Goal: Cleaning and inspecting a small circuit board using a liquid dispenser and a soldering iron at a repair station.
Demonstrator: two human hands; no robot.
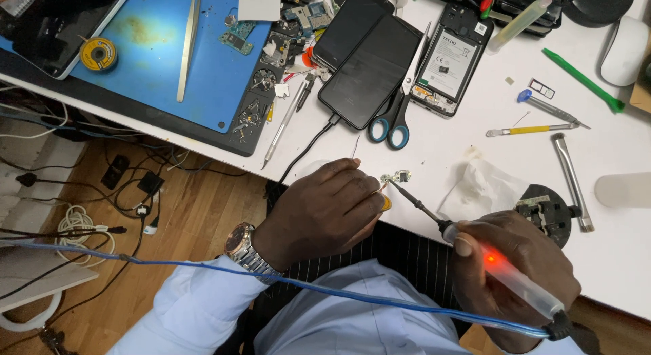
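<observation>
Now small circuit board (397, 177), soldering iron (475, 250) tip touching

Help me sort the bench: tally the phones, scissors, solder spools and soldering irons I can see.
Phones: 3, two dark slabs and one opened back
Scissors: 1
Solder spool: 1
Soldering iron: 1, in the right hand
Total: 6
</observation>
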